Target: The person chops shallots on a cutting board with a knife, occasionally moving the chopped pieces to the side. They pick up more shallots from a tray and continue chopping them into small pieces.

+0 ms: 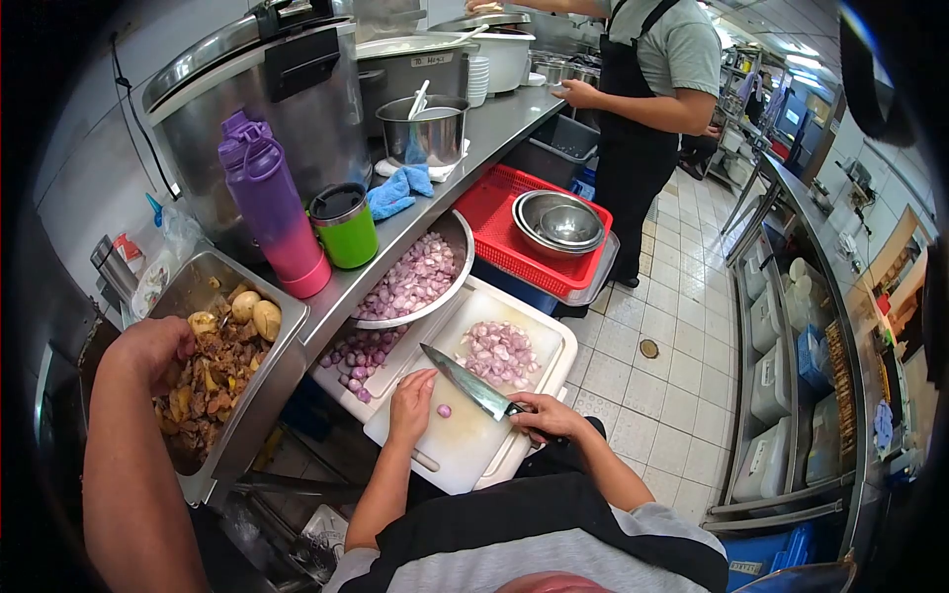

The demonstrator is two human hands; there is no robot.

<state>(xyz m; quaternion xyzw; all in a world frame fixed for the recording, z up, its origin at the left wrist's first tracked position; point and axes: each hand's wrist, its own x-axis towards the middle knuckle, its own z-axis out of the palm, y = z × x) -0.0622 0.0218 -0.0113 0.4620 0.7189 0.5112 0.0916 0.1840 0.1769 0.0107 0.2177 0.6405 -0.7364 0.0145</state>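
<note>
My right hand grips the black handle of a chef's knife. Its broad blade slants up-left over a white cutting board. On the blade's left, my left hand has its fingers bent and pressed together; whatever may be in them is hidden. A single peeled shallot rests on the board between my hands. Beyond the blade lies a heap of chopped shallots. More cut shallots fill a steel bowl behind the board, and whole peeled shallots sit in the white tub under it.
At left, another person's hand reaches into a steel pan of stewed meat and eggs. A purple-pink bottle and green tumbler stand on the counter. Steel bowls sit on a red basket. A co-worker stands ahead.
</note>
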